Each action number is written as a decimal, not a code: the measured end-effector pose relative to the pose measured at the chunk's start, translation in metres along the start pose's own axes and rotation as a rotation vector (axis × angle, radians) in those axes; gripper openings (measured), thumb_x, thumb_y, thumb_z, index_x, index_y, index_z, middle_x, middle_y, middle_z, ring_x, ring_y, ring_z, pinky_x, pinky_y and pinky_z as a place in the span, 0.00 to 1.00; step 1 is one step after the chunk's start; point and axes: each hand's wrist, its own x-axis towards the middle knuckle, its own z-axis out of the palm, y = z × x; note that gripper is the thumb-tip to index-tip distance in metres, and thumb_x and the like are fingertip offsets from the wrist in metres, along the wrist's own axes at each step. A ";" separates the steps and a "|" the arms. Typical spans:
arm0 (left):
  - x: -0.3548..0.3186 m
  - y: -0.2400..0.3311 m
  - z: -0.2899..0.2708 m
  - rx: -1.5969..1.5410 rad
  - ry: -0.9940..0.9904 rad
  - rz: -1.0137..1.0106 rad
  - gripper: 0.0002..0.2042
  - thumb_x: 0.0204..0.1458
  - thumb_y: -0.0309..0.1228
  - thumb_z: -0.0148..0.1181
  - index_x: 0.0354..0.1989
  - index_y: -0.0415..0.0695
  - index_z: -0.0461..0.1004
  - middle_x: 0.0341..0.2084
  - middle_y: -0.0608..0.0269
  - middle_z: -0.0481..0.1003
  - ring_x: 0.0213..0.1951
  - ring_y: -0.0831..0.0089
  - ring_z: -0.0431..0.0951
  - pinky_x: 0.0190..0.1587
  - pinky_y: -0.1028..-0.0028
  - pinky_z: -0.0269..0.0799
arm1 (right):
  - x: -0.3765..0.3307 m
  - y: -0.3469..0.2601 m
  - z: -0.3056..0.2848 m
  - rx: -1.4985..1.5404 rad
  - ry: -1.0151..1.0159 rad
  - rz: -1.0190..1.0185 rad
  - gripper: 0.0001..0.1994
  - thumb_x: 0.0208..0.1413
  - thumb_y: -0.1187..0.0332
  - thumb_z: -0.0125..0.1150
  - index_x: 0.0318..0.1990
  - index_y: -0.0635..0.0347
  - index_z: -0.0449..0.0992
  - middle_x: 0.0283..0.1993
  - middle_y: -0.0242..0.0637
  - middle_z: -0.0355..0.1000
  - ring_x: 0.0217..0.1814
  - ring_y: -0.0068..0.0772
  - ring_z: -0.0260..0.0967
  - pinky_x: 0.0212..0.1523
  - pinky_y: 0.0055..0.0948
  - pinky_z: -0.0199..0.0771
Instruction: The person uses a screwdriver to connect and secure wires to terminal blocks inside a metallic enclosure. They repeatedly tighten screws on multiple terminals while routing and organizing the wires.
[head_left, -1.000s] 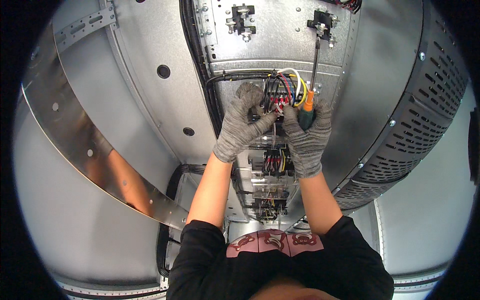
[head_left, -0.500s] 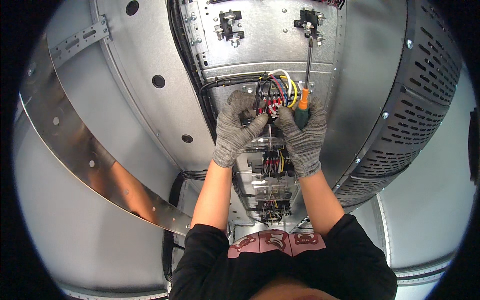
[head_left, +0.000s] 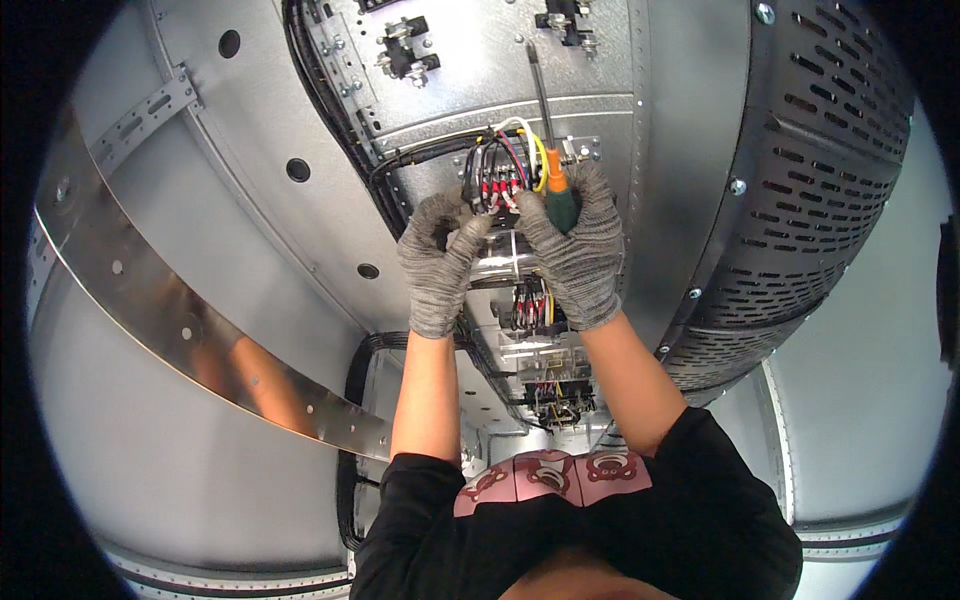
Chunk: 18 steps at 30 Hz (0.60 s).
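Gloved left hand [head_left: 437, 264] at 10 o'clock, thumb and forefinger curled; can't tell if pinching. Gloved right hand [head_left: 582, 255] at 2, green handle [head_left: 562, 210] of screwdriver [head_left: 556, 167] between thumb and fingers at 1; likely rigid, light, best held there. Farther, 12 o'clock: thin wires [head_left: 487, 162], probably springy, best taken near red ends [head_left: 493, 189]

Gloved left hand [head_left: 437, 268] curling fingers [head_left: 424, 217], thumb [head_left: 467, 241] slanting toward right hand [head_left: 581, 256]. Right hand, also gloved, gripping, its thumb [head_left: 539, 226] facing left hand. Left forearm [head_left: 426, 395] extending straight behind hand; right forearm [head_left: 632, 385] slanting outward behind its hand.
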 end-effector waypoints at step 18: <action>-0.001 0.009 0.012 0.284 0.069 0.089 0.30 0.43 0.22 0.68 0.58 0.40 0.68 0.30 0.69 0.72 0.33 0.81 0.70 0.41 0.79 0.69 | 0.001 -0.009 -0.002 -0.108 -0.011 -0.064 0.13 0.48 0.67 0.70 0.37 0.57 0.70 0.29 0.31 0.71 0.30 0.20 0.69 0.34 0.24 0.71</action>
